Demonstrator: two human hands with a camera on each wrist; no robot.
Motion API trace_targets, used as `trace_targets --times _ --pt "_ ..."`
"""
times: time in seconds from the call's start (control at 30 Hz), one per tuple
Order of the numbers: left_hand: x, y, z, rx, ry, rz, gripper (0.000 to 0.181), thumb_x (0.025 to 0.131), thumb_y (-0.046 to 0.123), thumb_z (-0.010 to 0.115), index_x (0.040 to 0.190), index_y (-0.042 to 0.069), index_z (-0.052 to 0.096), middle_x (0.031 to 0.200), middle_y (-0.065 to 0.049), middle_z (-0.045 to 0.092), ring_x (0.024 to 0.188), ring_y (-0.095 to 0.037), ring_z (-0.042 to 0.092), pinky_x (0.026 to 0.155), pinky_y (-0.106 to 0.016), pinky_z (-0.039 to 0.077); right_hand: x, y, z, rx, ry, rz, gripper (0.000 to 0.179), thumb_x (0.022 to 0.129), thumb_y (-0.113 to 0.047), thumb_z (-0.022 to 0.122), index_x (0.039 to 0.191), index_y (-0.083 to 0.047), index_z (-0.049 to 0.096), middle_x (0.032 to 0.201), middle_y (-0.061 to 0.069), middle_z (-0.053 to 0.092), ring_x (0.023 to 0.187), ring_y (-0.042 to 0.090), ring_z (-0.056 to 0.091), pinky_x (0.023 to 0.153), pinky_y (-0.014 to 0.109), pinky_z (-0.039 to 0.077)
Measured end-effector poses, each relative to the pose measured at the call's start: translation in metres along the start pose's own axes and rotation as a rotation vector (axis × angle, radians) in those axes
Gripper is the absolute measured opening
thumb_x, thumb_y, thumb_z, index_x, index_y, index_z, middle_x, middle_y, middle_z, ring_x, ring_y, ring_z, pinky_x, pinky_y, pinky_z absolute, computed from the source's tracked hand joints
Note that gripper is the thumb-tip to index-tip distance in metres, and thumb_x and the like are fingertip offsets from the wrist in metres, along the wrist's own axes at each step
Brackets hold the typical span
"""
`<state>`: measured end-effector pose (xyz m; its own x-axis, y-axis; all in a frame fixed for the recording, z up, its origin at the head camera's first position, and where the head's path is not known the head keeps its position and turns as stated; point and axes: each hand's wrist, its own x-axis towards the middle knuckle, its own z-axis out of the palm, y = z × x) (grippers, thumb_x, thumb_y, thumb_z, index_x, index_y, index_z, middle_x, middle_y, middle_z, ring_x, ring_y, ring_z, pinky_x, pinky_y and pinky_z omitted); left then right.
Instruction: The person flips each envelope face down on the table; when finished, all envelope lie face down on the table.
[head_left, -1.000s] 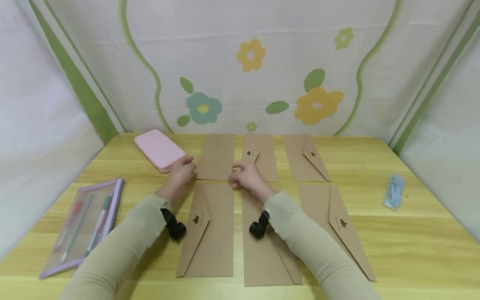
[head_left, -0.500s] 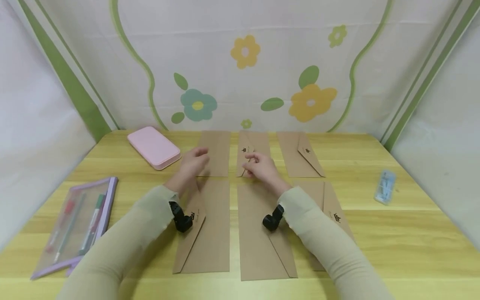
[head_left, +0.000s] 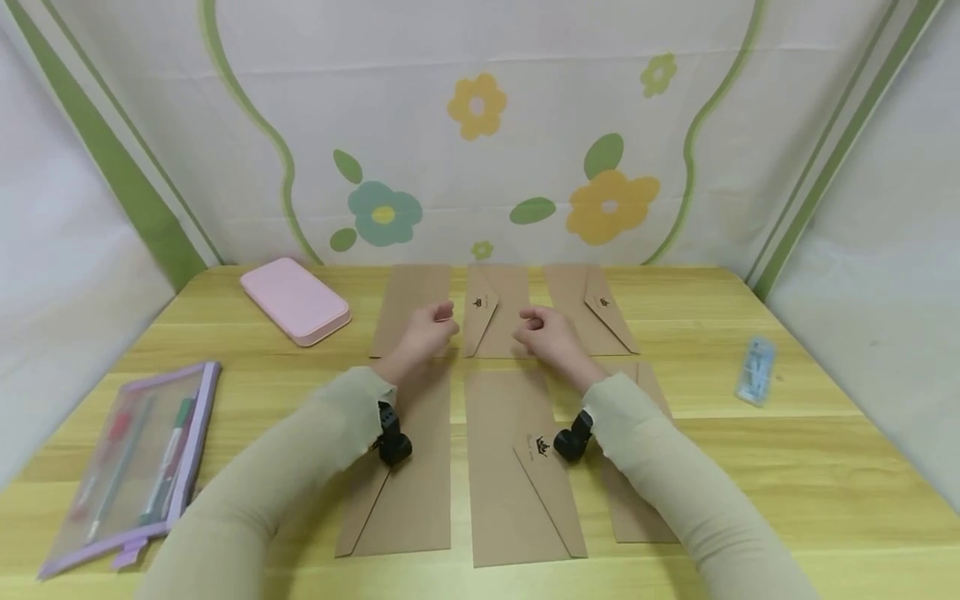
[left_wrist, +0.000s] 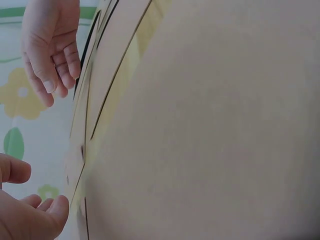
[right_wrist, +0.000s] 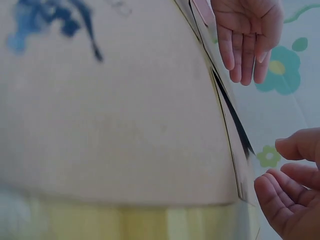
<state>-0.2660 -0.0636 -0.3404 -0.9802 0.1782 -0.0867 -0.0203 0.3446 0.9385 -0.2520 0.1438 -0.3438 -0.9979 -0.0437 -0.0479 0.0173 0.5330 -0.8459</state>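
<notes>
Brown paper envelopes lie flat in two rows of three. My left hand [head_left: 426,333] hovers over the near right corner of the back left envelope [head_left: 401,296], whose plain face is up. Loosely bent fingers, with nothing between them, show on this hand [left_wrist: 30,217] in the left wrist view. My right hand [head_left: 551,337] is by the right edge of the back middle envelope [head_left: 512,304], also holding nothing. Below the wrists lie the front left envelope [head_left: 420,492] and front middle envelope [head_left: 498,483], the latter with a crown print on its flap. My right forearm partly covers the front right envelope [head_left: 633,504].
A pink case [head_left: 295,300] sits at the back left. Nearer on the left lies a clear zip pouch [head_left: 127,467] with purple edging and pens inside. A small light-blue packet [head_left: 756,372] is on the right. A flower-printed cloth [head_left: 480,183] hangs behind the table.
Both hands have moved rightward over the envelopes: the left away from the pink case, the right across the back middle envelope. The head view has shifted slightly; the envelopes keep their layout.
</notes>
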Motion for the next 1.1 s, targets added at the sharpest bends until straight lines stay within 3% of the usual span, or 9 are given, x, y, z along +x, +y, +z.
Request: trace_targets --times 0.13,0.33,0.4,0.5,0.6,0.73,1.0,1.1 --pt "0.002 -0.001 0.011 -0.019 -0.006 -0.003 0.051 0.088 0.001 0.049 0.137 -0.005 0.037 0.139 -0.023 0.041 0.127 -0.033 0.041 0.103 -0.039 0.038 -0.002 0.005 -0.006 -0.024 -0.002 0.001 0.046 0.088 -0.011 0.06 0.13 0.0 0.049 0.113 0.017 0.058 0.098 0.027 0.057 0.078 0.032 0.052" --pt "0.003 -0.003 0.02 -0.067 -0.012 -0.058 0.061 0.08 -0.007 0.053 0.139 0.0 0.037 0.139 -0.019 0.041 0.127 -0.029 0.039 0.101 -0.036 0.039 -0.003 0.009 -0.009 -0.092 -0.004 0.002 0.048 0.086 -0.01 0.062 0.13 0.001 0.048 0.121 0.019 0.056 0.113 0.031 0.052 0.096 0.04 0.044" --pt "0.004 -0.003 0.022 -0.057 -0.012 -0.057 0.061 0.079 -0.008 0.052 0.139 0.001 0.038 0.138 -0.018 0.043 0.123 -0.027 0.042 0.091 -0.031 0.044 -0.002 0.01 -0.01 -0.094 -0.008 0.004 0.048 0.086 -0.01 0.062 0.13 0.002 0.048 0.121 0.02 0.056 0.113 0.031 0.052 0.096 0.04 0.043" --pt "0.006 -0.003 0.026 -0.052 -0.012 -0.054 0.06 0.08 -0.008 0.052 0.138 0.0 0.039 0.137 -0.018 0.045 0.124 -0.026 0.043 0.087 -0.028 0.044 0.0 0.012 -0.011 -0.05 -0.004 0.032 0.048 0.085 -0.007 0.062 0.13 0.002 0.048 0.12 0.02 0.056 0.112 0.031 0.052 0.093 0.038 0.045" --pt "0.008 -0.002 0.03 -0.054 -0.003 -0.065 0.058 0.082 -0.006 0.051 0.138 -0.001 0.039 0.137 -0.017 0.045 0.128 -0.026 0.04 0.095 -0.029 0.043 0.001 0.015 -0.013 0.021 0.005 0.073 0.048 0.084 -0.005 0.061 0.13 0.002 0.048 0.121 0.019 0.055 0.111 0.029 0.051 0.089 0.033 0.046" --pt "0.007 0.001 0.032 -0.061 0.021 -0.093 0.056 0.081 -0.005 0.051 0.136 -0.001 0.042 0.136 -0.015 0.047 0.126 -0.024 0.042 0.095 -0.028 0.043 0.001 0.015 -0.015 0.077 0.008 0.106 0.047 0.084 -0.003 0.06 0.129 0.002 0.048 0.123 0.019 0.054 0.111 0.028 0.051 0.087 0.031 0.046" --pt "0.009 0.001 0.034 -0.207 0.058 -0.139 0.056 0.078 -0.011 0.05 0.133 -0.001 0.045 0.133 -0.016 0.049 0.112 -0.022 0.046 0.063 -0.021 0.043 0.001 0.012 -0.013 0.141 0.015 0.128 0.05 0.082 0.0 0.058 0.131 0.003 0.047 0.127 0.019 0.052 0.116 0.031 0.049 0.097 0.037 0.043" --pt "0.008 0.0 0.034 -0.245 0.077 -0.149 0.054 0.079 -0.011 0.05 0.132 -0.002 0.046 0.132 -0.016 0.05 0.112 -0.023 0.046 0.06 -0.019 0.043 0.0 0.013 -0.012 0.159 0.015 0.138 0.05 0.082 0.001 0.058 0.131 0.003 0.046 0.127 0.019 0.052 0.116 0.031 0.05 0.096 0.036 0.044"
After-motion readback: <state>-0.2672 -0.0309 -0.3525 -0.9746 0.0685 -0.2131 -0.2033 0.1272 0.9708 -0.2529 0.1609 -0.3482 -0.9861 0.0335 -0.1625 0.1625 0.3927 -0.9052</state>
